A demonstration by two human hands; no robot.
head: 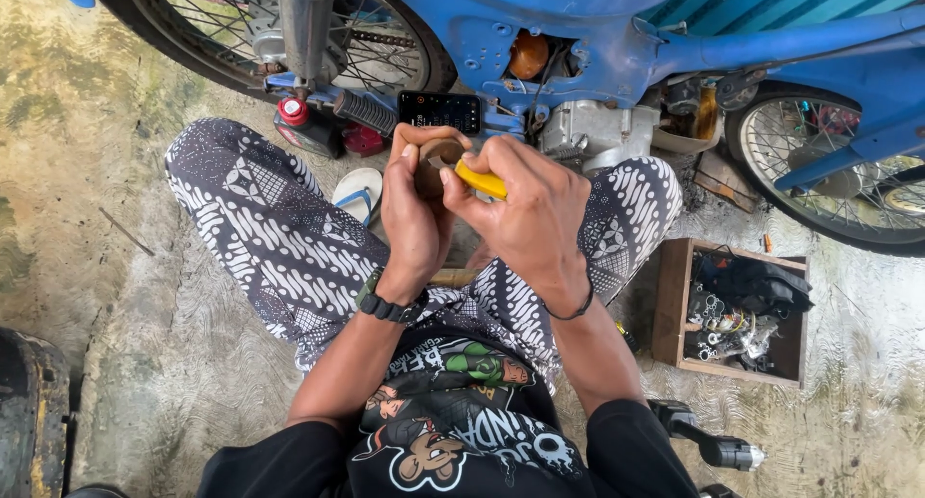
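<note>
Part in hand: a small round brown rusty part [436, 163], disc-like, held up in front of the chest, over the gap between the knees and just before the blue motorcycle [540, 16].
Tool: a yellow-handled tool [482, 182] pressed against the part's right side; its working end is hidden behind the fingers, so its kind cannot be told.
Left hand [416, 214]: closed around the part from the left and below, fingers curled over its top edge, wrist bent up, a dark watch at the wrist.
Right hand [530, 214]: closed on the yellow handle, thumb lying along it, knuckles up, a thin black band at the wrist; the two hands touch.
Risk: the tool may slip off the rusty edge and run into the left fingers, which sit right in its line. The part may also drop between the knees if the left grip loosens under the push.
Posture: squatting, knees spread in patterned black-and-white trousers [260, 219], forearms close together.
Around: a phone [440, 111] with a lit screen rests by the engine [588, 132]; a red-capped bottle [306, 124] stands near the spoked wheel [289, 36]; a wooden box [674, 305] of small parts sits on the concrete floor at the right.
</note>
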